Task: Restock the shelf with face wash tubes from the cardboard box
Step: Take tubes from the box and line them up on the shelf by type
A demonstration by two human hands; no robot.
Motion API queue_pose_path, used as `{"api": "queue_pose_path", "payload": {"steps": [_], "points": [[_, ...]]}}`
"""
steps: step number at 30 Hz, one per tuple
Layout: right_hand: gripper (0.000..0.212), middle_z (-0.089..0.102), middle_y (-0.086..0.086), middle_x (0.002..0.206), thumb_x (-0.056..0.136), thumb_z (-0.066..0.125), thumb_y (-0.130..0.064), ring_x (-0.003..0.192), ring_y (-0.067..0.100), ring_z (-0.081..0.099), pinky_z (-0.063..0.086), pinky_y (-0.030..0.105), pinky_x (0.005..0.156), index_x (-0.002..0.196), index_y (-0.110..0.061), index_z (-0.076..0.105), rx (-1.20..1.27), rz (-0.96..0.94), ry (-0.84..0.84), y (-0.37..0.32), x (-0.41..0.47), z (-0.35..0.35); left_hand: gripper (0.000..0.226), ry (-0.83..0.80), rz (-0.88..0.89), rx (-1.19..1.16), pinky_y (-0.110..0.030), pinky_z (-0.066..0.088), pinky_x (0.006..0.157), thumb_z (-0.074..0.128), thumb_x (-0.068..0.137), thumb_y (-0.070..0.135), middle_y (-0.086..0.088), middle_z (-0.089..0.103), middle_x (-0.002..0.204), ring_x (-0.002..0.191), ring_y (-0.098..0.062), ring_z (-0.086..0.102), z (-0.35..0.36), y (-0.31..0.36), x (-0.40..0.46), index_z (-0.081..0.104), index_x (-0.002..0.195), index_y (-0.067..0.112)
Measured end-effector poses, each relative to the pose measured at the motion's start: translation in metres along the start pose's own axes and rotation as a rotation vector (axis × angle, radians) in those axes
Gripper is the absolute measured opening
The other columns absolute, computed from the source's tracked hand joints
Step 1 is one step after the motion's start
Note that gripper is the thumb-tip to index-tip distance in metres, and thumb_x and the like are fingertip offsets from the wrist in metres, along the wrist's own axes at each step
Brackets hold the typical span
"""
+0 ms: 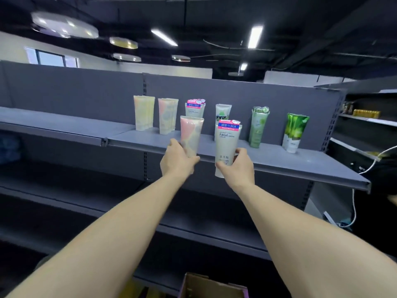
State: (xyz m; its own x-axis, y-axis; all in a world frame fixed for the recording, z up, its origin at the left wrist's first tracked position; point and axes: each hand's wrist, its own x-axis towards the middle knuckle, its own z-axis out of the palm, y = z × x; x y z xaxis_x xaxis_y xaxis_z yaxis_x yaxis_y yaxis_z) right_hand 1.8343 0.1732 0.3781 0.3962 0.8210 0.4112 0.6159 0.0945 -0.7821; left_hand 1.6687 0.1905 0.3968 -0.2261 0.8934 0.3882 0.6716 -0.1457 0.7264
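Left hand point(178, 162) grips a pastel tube point(191, 135), right hand point(237, 166) a Facial tube point(226, 143), both near the grey shelf point(290, 162) edge. The cardboard box point(206, 286) (cut off below) hides its contents; dim ceiling lights above.

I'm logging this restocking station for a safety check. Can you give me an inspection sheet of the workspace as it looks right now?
Surface: grey metal shelf, with six groups of upright tubes along its back.
Job's things: pastel pink-and-grey tube in the left hand; white Facial tube with a pink-and-blue header in the right hand; both upright at the shelf's front edge. Open brown cardboard box at the bottom of the view, contents hidden.
Clutter: nothing seen on the shelf besides tubes.
Grippers: left hand grips its tube's lower end; right hand likewise.
Cables: white cable hangs down at the right.
Surroundings: dark ceiling with strip lights; neighbouring shelving holds yellow goods.
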Motion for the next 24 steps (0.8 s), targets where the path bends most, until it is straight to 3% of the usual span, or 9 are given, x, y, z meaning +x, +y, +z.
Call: {"api": "queue_pose_path", "payload": {"steps": [8,17,20,24], "points": [[0.055,0.057,-0.002,0.117,0.079,0.076,-0.037,0.099,0.017,0.060,0.055,0.039,0.080,0.122,-0.023,0.045,0.006,-0.054,-0.009,-0.015,0.027,0.025,0.058,0.075,-0.052,-0.009,-0.034,0.046,0.071,0.078,0.074,0.041,-0.002,0.061,0.114,0.099,-0.025,0.062,-0.008,-0.025,0.024,0.045,0.113,0.014],[0.045,0.058,0.000,0.112,0.080,0.075,-0.038,0.094,0.015,0.058,0.052,0.032,0.070,0.107,-0.025,0.042,0.040,-0.021,0.050,-0.058,0.075,0.098,0.058,0.084,0.056,-0.069,-0.034,0.044,0.074,0.077,0.077,0.041,0.002,0.060,0.117,0.103,-0.023,0.061,-0.016,-0.051,0.132,0.044,0.119,0.019],[0.048,0.058,-0.002,0.112,0.080,0.076,-0.035,0.092,0.012,0.057,0.047,0.025,0.067,0.114,-0.022,0.046,0.035,-0.057,0.067,-0.073,0.091,0.123,0.058,0.070,0.078,-0.085,-0.034,0.044,0.072,0.077,0.076,0.041,0.001,0.060,0.115,0.101,-0.024,0.062,-0.016,-0.063,0.165,0.044,0.118,0.018],[0.052,0.057,-0.001,0.113,0.081,0.077,-0.033,0.095,0.012,0.057,0.051,0.029,0.070,0.118,-0.020,0.044,0.009,-0.022,0.068,-0.077,0.109,0.150,0.059,0.044,0.094,-0.097,-0.033,0.043,0.072,0.078,0.075,0.040,-0.001,0.060,0.115,0.101,-0.025,0.061,-0.016,-0.074,0.200,0.045,0.117,0.015]]}}
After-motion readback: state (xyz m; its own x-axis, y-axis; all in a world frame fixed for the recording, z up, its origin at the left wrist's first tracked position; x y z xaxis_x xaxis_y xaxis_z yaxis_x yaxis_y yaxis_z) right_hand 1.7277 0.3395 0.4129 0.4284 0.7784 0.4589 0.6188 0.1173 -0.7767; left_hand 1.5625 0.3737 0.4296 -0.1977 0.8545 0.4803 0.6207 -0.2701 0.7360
